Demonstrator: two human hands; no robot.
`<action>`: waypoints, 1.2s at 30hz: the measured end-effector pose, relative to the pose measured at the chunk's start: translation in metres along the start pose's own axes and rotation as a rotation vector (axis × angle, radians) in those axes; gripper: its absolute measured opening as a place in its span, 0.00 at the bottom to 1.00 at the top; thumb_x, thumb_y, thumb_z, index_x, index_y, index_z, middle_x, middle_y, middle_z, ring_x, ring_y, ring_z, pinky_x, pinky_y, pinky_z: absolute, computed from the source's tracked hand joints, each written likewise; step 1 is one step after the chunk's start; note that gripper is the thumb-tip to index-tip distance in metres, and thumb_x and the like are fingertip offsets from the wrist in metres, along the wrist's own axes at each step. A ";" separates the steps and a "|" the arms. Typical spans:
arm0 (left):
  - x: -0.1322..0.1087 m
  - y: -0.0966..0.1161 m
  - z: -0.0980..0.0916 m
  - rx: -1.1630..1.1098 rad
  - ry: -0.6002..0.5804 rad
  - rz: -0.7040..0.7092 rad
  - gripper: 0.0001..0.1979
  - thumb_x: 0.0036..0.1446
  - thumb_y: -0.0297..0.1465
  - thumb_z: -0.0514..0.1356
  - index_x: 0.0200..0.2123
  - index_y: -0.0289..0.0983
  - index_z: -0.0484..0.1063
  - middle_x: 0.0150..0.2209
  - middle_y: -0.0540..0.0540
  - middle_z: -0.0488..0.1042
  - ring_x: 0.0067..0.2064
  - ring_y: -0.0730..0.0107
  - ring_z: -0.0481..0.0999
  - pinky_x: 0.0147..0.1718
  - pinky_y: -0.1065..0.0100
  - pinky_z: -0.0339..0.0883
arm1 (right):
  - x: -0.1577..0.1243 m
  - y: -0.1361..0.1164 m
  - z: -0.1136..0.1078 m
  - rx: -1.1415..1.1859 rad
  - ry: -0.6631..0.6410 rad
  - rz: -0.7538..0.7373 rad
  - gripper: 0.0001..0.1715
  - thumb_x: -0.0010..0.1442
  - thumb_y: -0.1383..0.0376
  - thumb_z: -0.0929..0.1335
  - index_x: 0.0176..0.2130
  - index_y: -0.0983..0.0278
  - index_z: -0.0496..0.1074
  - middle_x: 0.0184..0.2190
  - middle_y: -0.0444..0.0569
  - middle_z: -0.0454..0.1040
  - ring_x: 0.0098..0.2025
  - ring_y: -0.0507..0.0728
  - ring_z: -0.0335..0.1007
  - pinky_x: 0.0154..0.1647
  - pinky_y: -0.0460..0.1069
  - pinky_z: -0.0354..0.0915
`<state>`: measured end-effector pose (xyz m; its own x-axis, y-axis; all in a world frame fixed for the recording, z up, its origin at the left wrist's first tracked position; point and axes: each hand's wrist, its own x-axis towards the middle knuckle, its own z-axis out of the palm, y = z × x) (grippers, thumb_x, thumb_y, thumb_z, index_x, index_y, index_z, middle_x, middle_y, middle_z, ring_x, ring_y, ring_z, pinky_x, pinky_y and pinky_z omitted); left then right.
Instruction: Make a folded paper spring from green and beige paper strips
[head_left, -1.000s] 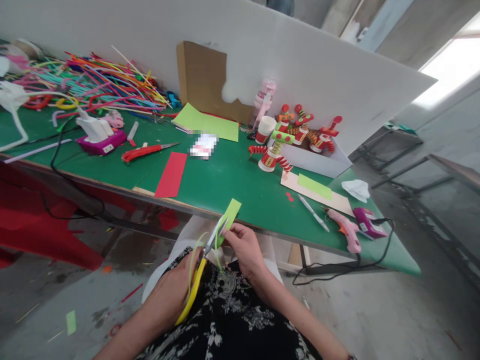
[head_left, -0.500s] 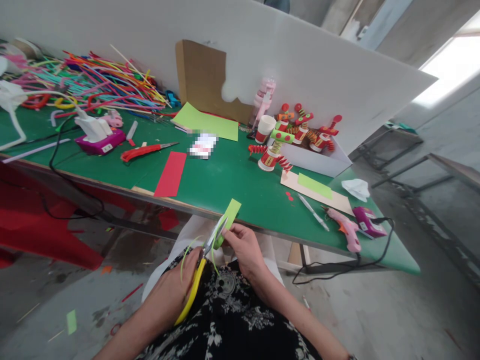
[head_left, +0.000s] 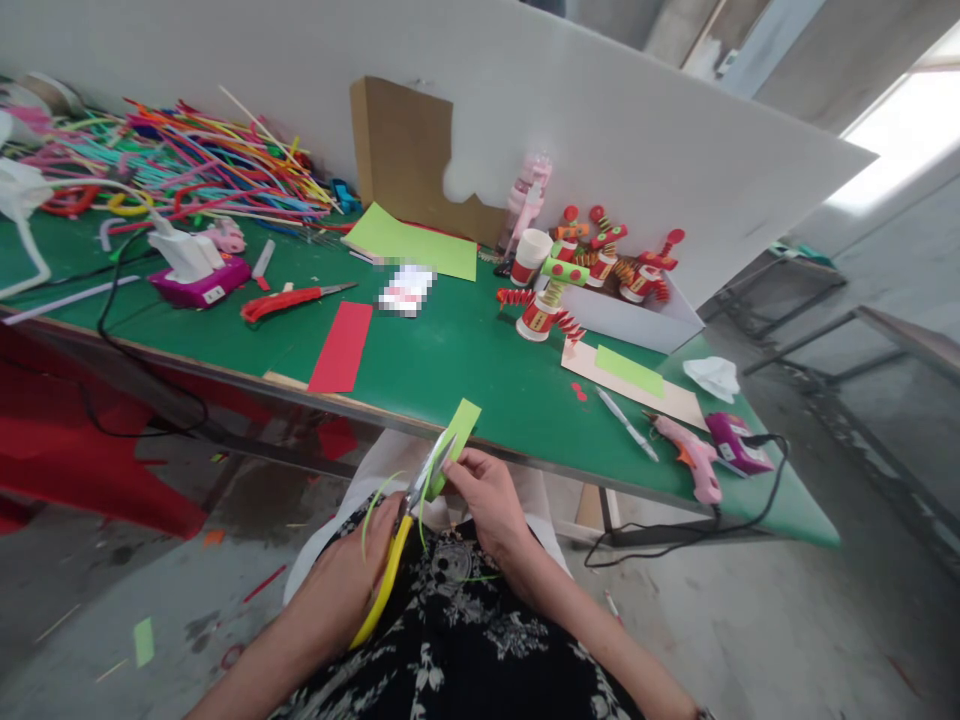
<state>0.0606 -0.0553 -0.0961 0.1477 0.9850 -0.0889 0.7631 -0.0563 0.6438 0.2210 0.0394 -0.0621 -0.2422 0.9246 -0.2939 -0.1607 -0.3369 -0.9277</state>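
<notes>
My left hand (head_left: 369,555) is wrapped round the yellow handles of a pair of scissors (head_left: 388,580). Their blades lie parted against a light green paper strip (head_left: 463,425), just past the table's front edge and above my lap. My right hand (head_left: 491,495) pinches that strip between thumb and fingers, close to the blades. Thin green paper slivers (head_left: 423,520) curl down by the scissors, and one more sliver (head_left: 480,578) lies on the dark floral clothing.
On the green table (head_left: 450,350) are a red paper piece (head_left: 341,348), a red-handled cutting tool (head_left: 289,300), a paper-cup figure (head_left: 536,315), a white box (head_left: 637,325) of similar figures, a pink glue gun (head_left: 694,455) with cord, and a pile of pipe cleaners (head_left: 217,165).
A thin green sliver now shows on my lap near my right wrist. The sliver hanging by the blades has shifted slightly. Both hands stay almost in place.
</notes>
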 end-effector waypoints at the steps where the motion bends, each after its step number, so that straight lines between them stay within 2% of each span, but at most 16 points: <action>1: 0.000 -0.001 0.001 0.000 0.011 0.010 0.27 0.58 0.30 0.44 0.61 0.36 0.53 0.56 0.31 0.72 0.49 0.53 0.79 0.45 0.57 0.72 | 0.000 0.000 0.000 0.006 0.000 0.004 0.14 0.47 0.55 0.75 0.25 0.63 0.74 0.20 0.42 0.74 0.22 0.50 0.67 0.30 0.47 0.64; 7: 0.001 0.009 -0.009 -0.125 -0.069 -0.050 0.22 0.61 0.34 0.45 0.58 0.41 0.58 0.47 0.40 0.77 0.40 0.59 0.81 0.37 0.63 0.73 | 0.000 -0.001 0.002 0.029 0.007 0.016 0.15 0.45 0.55 0.76 0.24 0.64 0.75 0.19 0.42 0.73 0.21 0.49 0.65 0.27 0.46 0.62; 13: 0.002 0.014 -0.012 -0.173 -0.067 -0.034 0.21 0.62 0.35 0.45 0.58 0.42 0.59 0.46 0.41 0.78 0.38 0.60 0.81 0.36 0.64 0.73 | -0.001 -0.002 0.001 0.019 0.005 0.011 0.16 0.46 0.54 0.76 0.24 0.64 0.74 0.20 0.42 0.73 0.21 0.49 0.64 0.27 0.46 0.61; 15: 0.001 0.008 -0.007 -0.169 -0.048 0.000 0.21 0.62 0.33 0.44 0.58 0.42 0.59 0.47 0.40 0.78 0.40 0.60 0.81 0.38 0.64 0.74 | -0.001 -0.002 0.001 0.013 0.008 0.011 0.17 0.46 0.54 0.76 0.24 0.64 0.74 0.20 0.42 0.73 0.21 0.50 0.64 0.27 0.46 0.61; 19: -0.001 -0.006 0.006 -0.053 0.068 0.085 0.24 0.61 0.30 0.46 0.60 0.39 0.56 0.52 0.36 0.76 0.48 0.58 0.80 0.45 0.61 0.74 | -0.001 -0.001 0.000 0.008 0.017 0.022 0.18 0.45 0.52 0.76 0.23 0.64 0.74 0.19 0.43 0.73 0.22 0.50 0.65 0.27 0.46 0.62; 24: -0.003 -0.016 0.016 0.018 0.119 0.131 0.26 0.61 0.29 0.46 0.63 0.39 0.52 0.49 0.38 0.78 0.46 0.59 0.81 0.43 0.62 0.75 | -0.001 -0.004 0.000 0.013 0.008 0.018 0.17 0.46 0.53 0.76 0.25 0.64 0.75 0.21 0.44 0.74 0.23 0.51 0.66 0.30 0.47 0.64; 29: -0.005 -0.027 0.023 0.068 0.201 0.218 0.27 0.61 0.29 0.46 0.64 0.39 0.52 0.55 0.34 0.75 0.51 0.57 0.79 0.46 0.62 0.74 | 0.004 -0.015 -0.001 0.061 0.044 -0.056 0.14 0.47 0.55 0.76 0.27 0.63 0.76 0.24 0.44 0.75 0.26 0.51 0.67 0.32 0.47 0.65; 36: -0.006 -0.029 0.024 0.058 0.195 0.210 0.26 0.61 0.29 0.46 0.63 0.37 0.50 0.51 0.34 0.77 0.47 0.58 0.81 0.42 0.62 0.75 | 0.006 -0.014 -0.002 0.111 0.087 -0.019 0.17 0.46 0.54 0.77 0.25 0.63 0.74 0.21 0.42 0.72 0.24 0.50 0.65 0.32 0.47 0.65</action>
<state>0.0530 -0.0632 -0.1324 0.1870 0.9631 0.1933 0.7639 -0.2663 0.5878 0.2243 0.0500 -0.0509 -0.1551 0.9412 -0.3000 -0.2703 -0.3326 -0.9035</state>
